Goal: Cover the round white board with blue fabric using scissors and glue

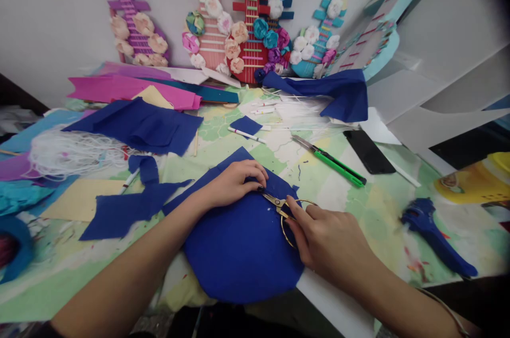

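A large piece of dark blue material (243,253) with a rounded lower end lies at the table's front edge. My left hand (235,181) rests on its upper part, fingers bent together at the material near the scissor tips. Gold-handled scissors (279,203) are in my right hand (324,229), their blades pointing left at the material beside my left fingertips. Whether the blades are fully closed is hard to make out. A small blue square (246,125) and a white stick (247,135) lie beyond the material.
A green cutter (338,166), a black phone (368,152), a blue glue gun (436,237) and a yellow container (474,181) are on the right. Blue scraps (119,213) and white string (75,154) lie left. Flowered guitar shapes (207,35) stand along the wall.
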`<move>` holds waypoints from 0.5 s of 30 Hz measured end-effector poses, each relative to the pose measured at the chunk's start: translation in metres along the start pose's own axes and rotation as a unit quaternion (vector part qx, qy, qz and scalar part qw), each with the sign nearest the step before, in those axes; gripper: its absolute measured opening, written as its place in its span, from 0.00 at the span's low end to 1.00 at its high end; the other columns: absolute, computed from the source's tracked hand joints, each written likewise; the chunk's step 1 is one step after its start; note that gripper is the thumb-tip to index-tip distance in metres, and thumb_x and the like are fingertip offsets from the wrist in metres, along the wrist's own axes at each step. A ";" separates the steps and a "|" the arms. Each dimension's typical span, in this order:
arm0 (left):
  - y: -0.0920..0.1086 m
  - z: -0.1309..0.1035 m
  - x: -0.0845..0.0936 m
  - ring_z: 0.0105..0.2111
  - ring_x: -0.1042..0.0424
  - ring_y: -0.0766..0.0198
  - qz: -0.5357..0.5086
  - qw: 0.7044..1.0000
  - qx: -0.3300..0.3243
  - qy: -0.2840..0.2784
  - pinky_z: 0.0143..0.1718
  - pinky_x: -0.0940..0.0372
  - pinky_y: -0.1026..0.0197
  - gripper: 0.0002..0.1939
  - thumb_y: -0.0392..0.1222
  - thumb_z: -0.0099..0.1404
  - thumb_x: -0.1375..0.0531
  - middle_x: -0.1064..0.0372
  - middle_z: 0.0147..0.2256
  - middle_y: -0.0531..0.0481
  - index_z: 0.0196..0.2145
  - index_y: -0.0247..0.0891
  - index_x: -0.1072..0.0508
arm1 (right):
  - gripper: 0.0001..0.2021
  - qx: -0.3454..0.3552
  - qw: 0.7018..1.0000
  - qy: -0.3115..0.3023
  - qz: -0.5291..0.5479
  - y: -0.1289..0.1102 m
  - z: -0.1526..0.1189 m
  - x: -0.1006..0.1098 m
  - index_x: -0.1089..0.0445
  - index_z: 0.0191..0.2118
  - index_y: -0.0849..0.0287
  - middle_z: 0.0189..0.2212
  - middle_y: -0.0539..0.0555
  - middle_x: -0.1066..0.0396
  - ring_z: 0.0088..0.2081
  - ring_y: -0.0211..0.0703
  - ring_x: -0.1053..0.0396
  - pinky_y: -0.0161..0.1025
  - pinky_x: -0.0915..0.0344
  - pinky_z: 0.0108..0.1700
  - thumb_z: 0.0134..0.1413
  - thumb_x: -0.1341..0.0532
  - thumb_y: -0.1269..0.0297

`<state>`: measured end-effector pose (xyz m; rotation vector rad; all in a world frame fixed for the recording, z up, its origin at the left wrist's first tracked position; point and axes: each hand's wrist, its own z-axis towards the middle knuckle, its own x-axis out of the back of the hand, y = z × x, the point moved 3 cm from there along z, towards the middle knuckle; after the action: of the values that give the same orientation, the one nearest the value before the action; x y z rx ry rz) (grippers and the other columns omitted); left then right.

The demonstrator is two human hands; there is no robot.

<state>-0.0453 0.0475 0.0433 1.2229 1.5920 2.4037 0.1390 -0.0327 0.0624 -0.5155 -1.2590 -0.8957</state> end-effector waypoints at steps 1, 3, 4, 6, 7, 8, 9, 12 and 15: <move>0.000 0.000 0.000 0.40 0.31 0.64 -0.006 1.000 0.001 0.002 0.45 0.37 0.58 0.07 0.31 0.63 0.44 0.30 0.38 0.47 0.30 0.36 0.26 | 0.19 -0.002 1.000 0.002 -0.001 0.001 0.000 0.000 0.28 0.49 0.63 0.20 0.55 0.30 0.15 0.41 0.37 0.38 0.64 0.23 0.58 0.49 0.63; -0.002 0.000 0.001 0.39 0.30 0.64 -0.016 1.000 0.004 0.010 0.45 0.37 0.58 0.07 0.31 0.62 0.44 0.30 0.38 0.48 0.29 0.36 0.26 | 0.19 -0.015 1.000 0.000 0.002 0.002 0.002 0.001 0.28 0.48 0.62 0.20 0.54 0.30 0.15 0.40 0.37 0.38 0.64 0.22 0.57 0.49 0.62; -0.003 0.000 0.001 0.39 0.30 0.64 -0.019 1.000 0.007 0.017 0.44 0.37 0.58 0.07 0.31 0.62 0.43 0.30 0.37 0.48 0.29 0.36 0.26 | 0.18 -0.024 1.000 -0.003 0.007 0.003 0.003 0.002 0.28 0.47 0.61 0.20 0.54 0.30 0.16 0.40 0.37 0.38 0.64 0.22 0.57 0.48 0.61; -0.005 0.001 0.002 0.38 0.30 0.64 -0.025 0.999 0.015 0.033 0.44 0.37 0.58 0.06 0.30 0.61 0.42 0.29 0.36 0.49 0.29 0.36 0.26 | 0.17 -0.043 0.999 -0.016 0.018 0.005 0.006 0.003 0.28 0.45 0.60 0.21 0.53 0.30 0.17 0.40 0.37 0.37 0.64 0.22 0.55 0.48 0.59; -0.007 0.001 0.003 0.38 0.30 0.64 -0.029 0.999 0.019 0.040 0.43 0.37 0.58 0.06 0.30 0.60 0.42 0.29 0.35 0.49 0.29 0.36 0.26 | 0.17 -0.050 0.998 -0.024 0.023 0.005 0.008 0.004 0.28 0.44 0.59 0.21 0.53 0.30 0.17 0.40 0.37 0.37 0.63 0.23 0.55 0.47 0.59; -0.008 0.001 0.004 0.37 0.30 0.64 -0.035 0.998 0.023 0.045 0.43 0.37 0.57 0.06 0.31 0.60 0.42 0.28 0.35 0.49 0.29 0.36 0.25 | 0.17 -0.054 0.998 -0.032 0.026 0.005 0.010 0.005 0.28 0.44 0.58 0.22 0.53 0.30 0.18 0.40 0.36 0.37 0.63 0.23 0.54 0.47 0.58; -0.009 0.001 0.004 0.37 0.30 0.63 -0.040 0.998 0.027 0.049 0.43 0.36 0.57 0.06 0.31 0.60 0.42 0.28 0.35 0.49 0.29 0.36 0.25 | 0.17 -0.056 0.997 -0.038 0.027 0.005 0.011 0.005 0.28 0.44 0.58 0.22 0.53 0.29 0.18 0.40 0.36 0.37 0.63 0.23 0.53 0.47 0.58; -0.011 0.001 0.005 0.37 0.29 0.63 -0.054 0.997 0.035 0.052 0.43 0.36 0.57 0.05 0.33 0.60 0.42 0.28 0.34 0.49 0.29 0.36 0.26 | 0.17 -0.057 0.997 -0.047 0.021 0.003 0.015 0.005 0.29 0.44 0.58 0.23 0.54 0.29 0.18 0.41 0.36 0.37 0.64 0.23 0.53 0.46 0.57; -0.010 0.001 0.004 0.37 0.29 0.63 -0.061 0.996 0.041 0.047 0.43 0.36 0.57 0.05 0.33 0.60 0.42 0.28 0.34 0.48 0.30 0.36 0.26 | 0.17 -0.054 0.997 -0.055 0.016 0.001 0.018 0.004 0.29 0.43 0.59 0.23 0.55 0.29 0.18 0.42 0.36 0.37 0.65 0.23 0.54 0.47 0.57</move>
<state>-0.0516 0.0551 0.0377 1.0057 1.7533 2.3748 0.1291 -0.0198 0.0707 -0.6771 -1.3024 -0.9232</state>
